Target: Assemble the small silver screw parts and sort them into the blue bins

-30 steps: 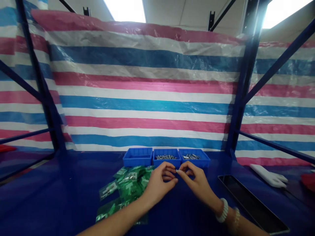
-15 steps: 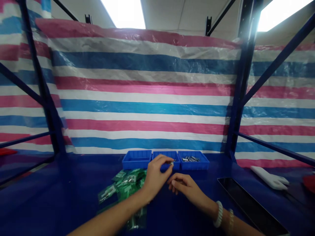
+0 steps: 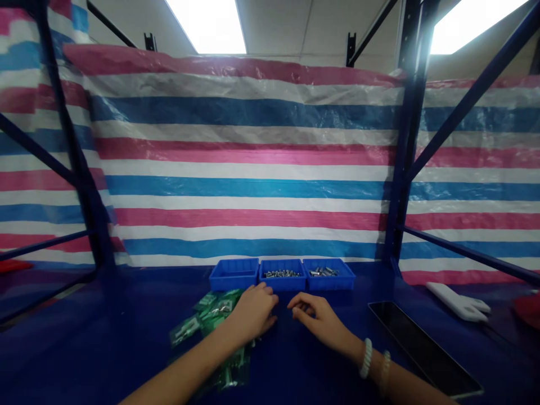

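My left hand (image 3: pixel 255 308) is low over the blue table, at the right edge of a pile of green-printed clear plastic bags (image 3: pixel 185 331). Its fingers are curled downward, and whatever they hold is hidden beneath them. To the right, my right hand (image 3: pixel 316 316) rests near the table with thumb and fingers bent together; I cannot make out anything small inside. Behind the hands stand a blue bin with small metal parts (image 3: pixel 282 274), another blue bin with longer metal pieces (image 3: pixel 327 272) and a third blue bin (image 3: pixel 234 275) at the left.
A black phone-like slab (image 3: pixel 422 346) lies right of my right forearm. Beyond it sits a white forked device (image 3: pixel 458 304) with a cable. Dark blue rack posts (image 3: pixel 400 169) rise at both sides, and a striped plastic sheet (image 3: pixel 253 185) hangs behind the bins.
My left hand has dropped from in front of the middle bin, where it pinched a small part, down and left towards the bags. The right hand has hardly moved.
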`<state>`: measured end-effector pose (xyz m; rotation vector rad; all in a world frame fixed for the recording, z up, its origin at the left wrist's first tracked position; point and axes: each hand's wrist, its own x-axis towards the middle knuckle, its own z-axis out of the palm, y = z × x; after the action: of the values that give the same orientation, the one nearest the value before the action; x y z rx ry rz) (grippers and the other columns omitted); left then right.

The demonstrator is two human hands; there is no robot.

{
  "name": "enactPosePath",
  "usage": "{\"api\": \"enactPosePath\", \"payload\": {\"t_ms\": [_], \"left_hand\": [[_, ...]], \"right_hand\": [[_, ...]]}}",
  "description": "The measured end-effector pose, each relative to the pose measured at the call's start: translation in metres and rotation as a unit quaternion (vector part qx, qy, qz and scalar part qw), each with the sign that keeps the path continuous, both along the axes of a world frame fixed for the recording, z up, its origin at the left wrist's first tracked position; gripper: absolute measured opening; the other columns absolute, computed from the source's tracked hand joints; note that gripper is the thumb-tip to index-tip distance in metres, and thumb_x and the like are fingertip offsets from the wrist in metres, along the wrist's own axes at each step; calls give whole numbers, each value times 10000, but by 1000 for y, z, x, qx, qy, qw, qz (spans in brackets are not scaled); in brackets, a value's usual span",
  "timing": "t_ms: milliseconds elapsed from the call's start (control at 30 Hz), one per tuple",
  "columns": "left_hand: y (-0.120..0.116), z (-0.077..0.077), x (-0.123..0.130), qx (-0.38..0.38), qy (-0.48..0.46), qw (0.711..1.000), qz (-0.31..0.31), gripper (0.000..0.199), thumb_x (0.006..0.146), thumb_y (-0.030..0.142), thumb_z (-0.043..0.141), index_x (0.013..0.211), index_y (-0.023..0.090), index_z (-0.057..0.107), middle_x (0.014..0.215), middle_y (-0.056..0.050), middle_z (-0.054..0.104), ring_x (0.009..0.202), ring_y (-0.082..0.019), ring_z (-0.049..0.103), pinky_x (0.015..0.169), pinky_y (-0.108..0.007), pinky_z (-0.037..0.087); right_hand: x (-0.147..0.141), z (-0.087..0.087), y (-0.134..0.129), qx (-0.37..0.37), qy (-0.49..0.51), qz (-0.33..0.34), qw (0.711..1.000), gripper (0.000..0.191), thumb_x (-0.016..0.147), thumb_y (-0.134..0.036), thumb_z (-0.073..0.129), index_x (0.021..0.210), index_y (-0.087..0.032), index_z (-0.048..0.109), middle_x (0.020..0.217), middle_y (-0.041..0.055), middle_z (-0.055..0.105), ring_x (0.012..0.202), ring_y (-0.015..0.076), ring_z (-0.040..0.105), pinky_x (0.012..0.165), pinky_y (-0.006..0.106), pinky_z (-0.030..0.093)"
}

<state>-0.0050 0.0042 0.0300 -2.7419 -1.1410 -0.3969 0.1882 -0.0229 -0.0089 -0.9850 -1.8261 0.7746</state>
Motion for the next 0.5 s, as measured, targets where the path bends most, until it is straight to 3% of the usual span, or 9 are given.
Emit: {"api": "enactPosePath", "payload": {"t_ms": [200, 300, 367, 500], "left_hand": [[1, -6, 1, -6, 25, 1000, -2, 133, 762, 85, 545, 794, 164, 647, 815, -79, 662, 851, -248, 602, 745, -337, 452], [0, -4, 6, -46, -82, 995, -35, 145, 787, 105, 534, 853, 184, 636, 845, -37, 669, 835, -200, 604, 746, -287, 445], [-3, -5, 11, -119, -208, 969, -54, 145, 787, 113, 530, 850, 181, 642, 798, -20, 678, 766, -176, 617, 706, -262, 451], [-12, -11, 19, -267, -406, 873, -49, 112, 756, 190, 588, 806, 140, 675, 784, -55, 702, 754, -193, 651, 686, -263, 476]], "right_hand": [[4, 2, 1, 38, -11, -21, 999, 136, 838, -203, 542, 877, -167, 667, 734, 17, 636, 660, 143, 566, 589, 240, 419], [6, 6, -1, 108, -5, -68, 992, 145, 846, -180, 520, 882, -169, 660, 757, 23, 645, 653, 140, 561, 614, 254, 432], [5, 7, -4, 147, -8, -81, 986, 142, 841, -163, 522, 892, -173, 655, 762, 22, 641, 650, 137, 558, 629, 260, 442], [-1, 4, -6, 148, 12, -43, 988, 155, 806, -142, 573, 945, -183, 627, 834, 26, 648, 694, 137, 593, 645, 252, 480]]}}
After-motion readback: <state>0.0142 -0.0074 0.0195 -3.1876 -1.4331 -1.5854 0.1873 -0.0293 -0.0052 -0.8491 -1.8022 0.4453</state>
